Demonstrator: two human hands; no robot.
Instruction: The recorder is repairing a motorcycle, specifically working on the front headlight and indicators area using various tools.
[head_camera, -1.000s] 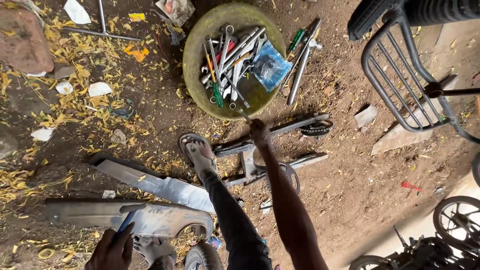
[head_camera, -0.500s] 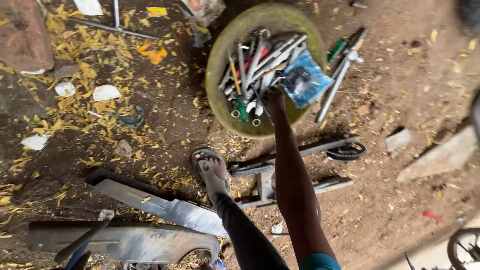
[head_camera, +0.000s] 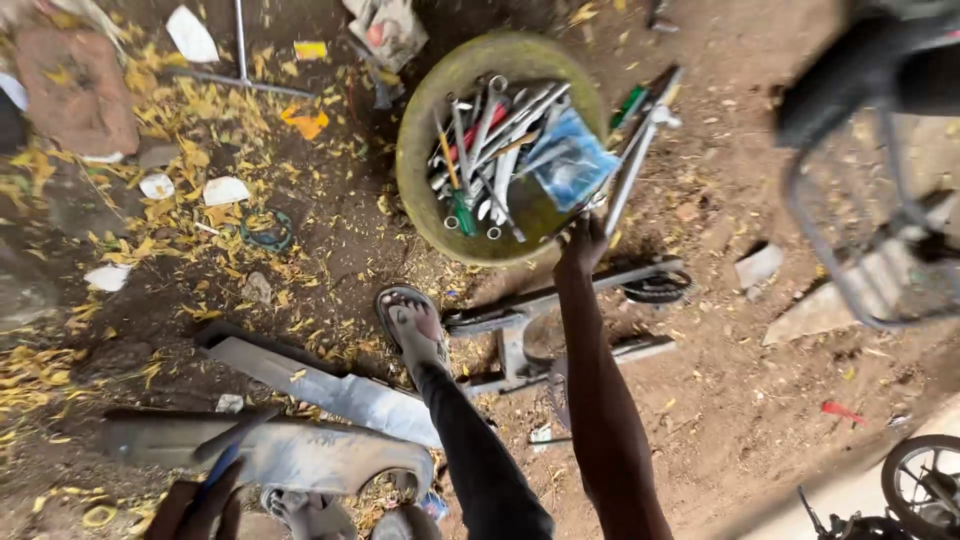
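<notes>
The dirt ground carries every item and is littered with yellow leaves. A grey body panel lies at near left, with a second long grey panel just beyond it. A round green basin sits far of centre, filled with wrenches, a green-handled screwdriver and a blue plastic bag. A metal frame lies between the basin and the sandalled foot.

The right hand reaches to the near right rim of the basin, just below the blue bag; its grip state cannot be told, as the fingers are blurred against the rim. The left hand at the near left edge is closed around a blue-handled tool.

Hazards: the basin is piled loosely, so pressure on the rim may tip it and spill tools. The frame beside the foot presents a trip point.
</notes>
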